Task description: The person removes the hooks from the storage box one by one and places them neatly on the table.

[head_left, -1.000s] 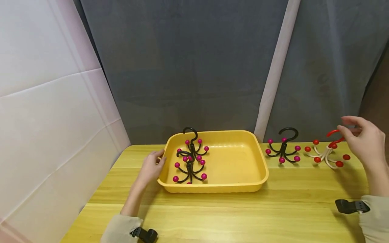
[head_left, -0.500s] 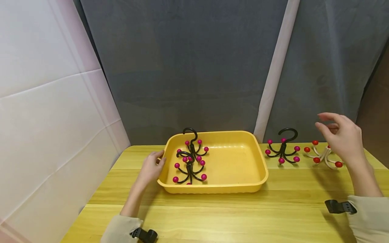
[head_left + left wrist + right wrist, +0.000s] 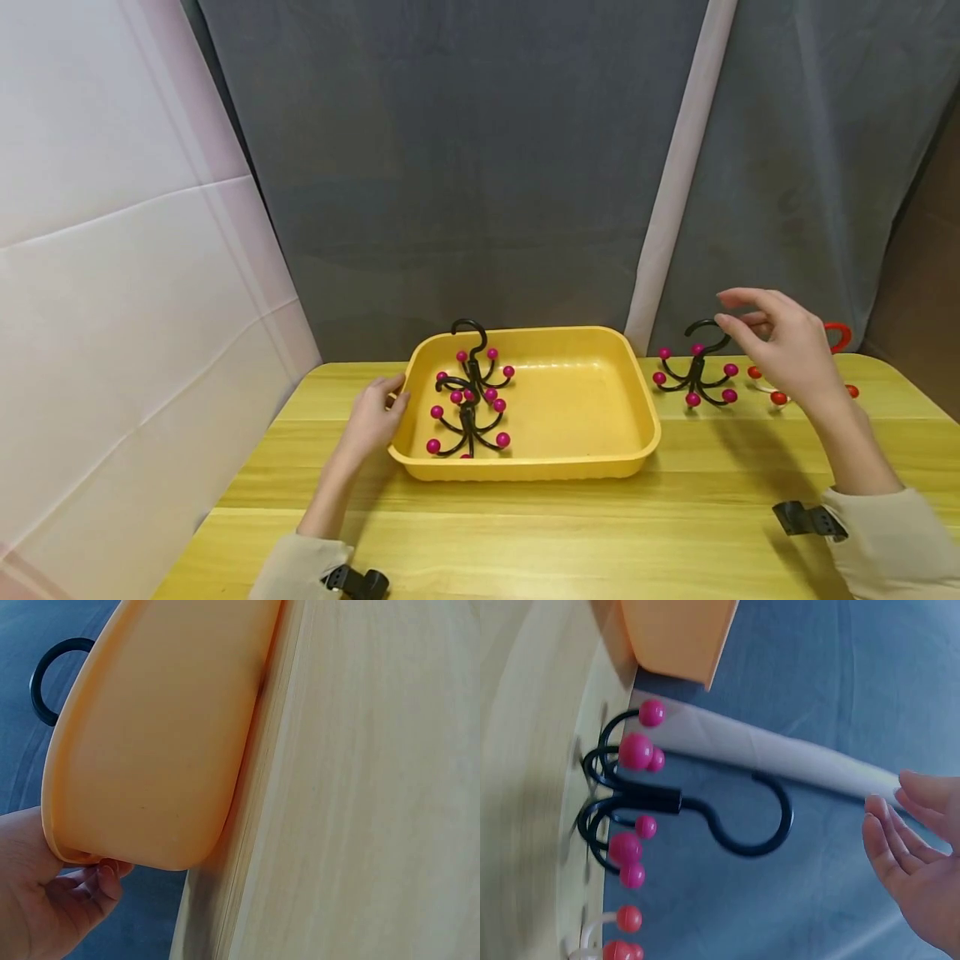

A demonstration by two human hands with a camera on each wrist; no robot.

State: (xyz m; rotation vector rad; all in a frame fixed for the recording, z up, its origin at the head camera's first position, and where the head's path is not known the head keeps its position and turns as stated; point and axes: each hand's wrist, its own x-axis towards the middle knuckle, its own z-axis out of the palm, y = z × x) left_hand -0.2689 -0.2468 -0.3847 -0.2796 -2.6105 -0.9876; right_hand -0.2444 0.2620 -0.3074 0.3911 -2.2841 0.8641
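Dark grey curtain (image 3: 480, 167) behind wooden table (image 3: 480, 533)

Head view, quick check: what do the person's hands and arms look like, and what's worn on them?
The left hand and right hand are bare, with no gloves or rings visible. The left sleeve and right sleeve are plain pale beige. Each wrist carries a black strap with a small black block: left block, right block.

Red-balled hanger (image 3: 779, 398) part-hidden by right hand (image 3: 787, 348), wrist-view tray (image 3: 161, 735) cropped
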